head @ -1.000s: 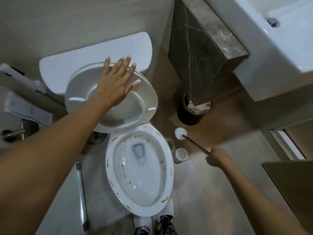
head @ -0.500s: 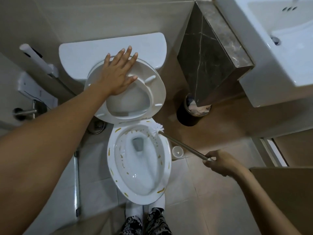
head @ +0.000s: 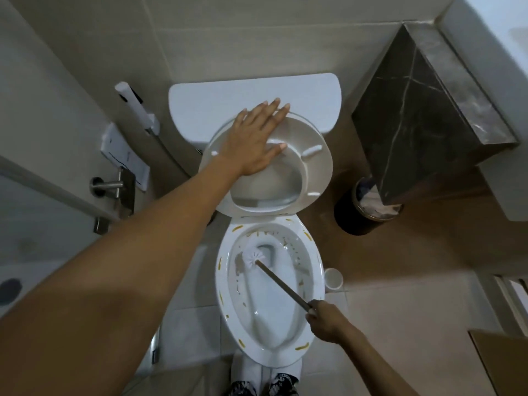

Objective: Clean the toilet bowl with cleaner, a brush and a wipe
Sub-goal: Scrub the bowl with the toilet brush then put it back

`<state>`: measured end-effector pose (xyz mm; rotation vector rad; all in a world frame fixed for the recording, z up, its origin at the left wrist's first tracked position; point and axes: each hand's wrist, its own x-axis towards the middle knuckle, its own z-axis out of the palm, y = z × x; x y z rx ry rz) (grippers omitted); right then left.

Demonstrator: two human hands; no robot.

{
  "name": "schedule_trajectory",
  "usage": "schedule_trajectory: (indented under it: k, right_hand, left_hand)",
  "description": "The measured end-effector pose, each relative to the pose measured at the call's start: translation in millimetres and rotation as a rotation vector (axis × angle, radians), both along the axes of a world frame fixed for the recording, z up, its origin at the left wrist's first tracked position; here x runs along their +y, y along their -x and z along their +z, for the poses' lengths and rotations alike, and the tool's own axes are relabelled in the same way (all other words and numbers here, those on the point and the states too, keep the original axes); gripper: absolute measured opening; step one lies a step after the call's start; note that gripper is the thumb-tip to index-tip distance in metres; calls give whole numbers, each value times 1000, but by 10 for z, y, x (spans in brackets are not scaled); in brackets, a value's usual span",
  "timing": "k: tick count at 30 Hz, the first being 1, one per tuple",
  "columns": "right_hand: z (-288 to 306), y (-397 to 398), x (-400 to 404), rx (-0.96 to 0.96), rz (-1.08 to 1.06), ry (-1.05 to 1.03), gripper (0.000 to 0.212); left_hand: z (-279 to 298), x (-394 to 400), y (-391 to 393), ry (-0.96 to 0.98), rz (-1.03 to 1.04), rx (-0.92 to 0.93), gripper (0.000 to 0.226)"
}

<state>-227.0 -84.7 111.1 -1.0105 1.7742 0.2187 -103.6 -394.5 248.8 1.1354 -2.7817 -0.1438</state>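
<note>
Toilet bowl [head: 314, 284]: yellow-brown streaks on rim and inner wall. Brush [head: 253, 257] head white, inside bowl beside drain, apparently touching porcelain. Right hand [head: 325, 321] fingers clenched round brush handle at bowl's right rim. Left hand [head: 254, 138] flat, fingers straight, pressing raised seat [head: 314, 167] toward tank [head: 217, 107]. Holder cup [head: 333, 278] on floor, right of bowl.

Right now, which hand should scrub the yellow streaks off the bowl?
Right. The right hand already grips the brush, whose head sits inside the bowl. The left hand lies flat on the raised seat, likely steadying it.
</note>
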Motion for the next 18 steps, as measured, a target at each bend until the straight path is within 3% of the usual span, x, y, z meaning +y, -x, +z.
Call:
schedule_trajectory:
  k: [6, 11, 18]
  right_hand:
    - [-149, -100, -123, -16, -43, 12, 39]
    - [-201, -177, -142, 118, 161, 70, 38]
    - [-352, -268, 4, 131, 214, 135, 49]
  left_hand:
    - [12, 2, 6, -44, 4, 24, 68]
    - [34, -15, -61, -102, -8, 61, 70]
    - [14, 51, -74, -117, 88, 66, 69]
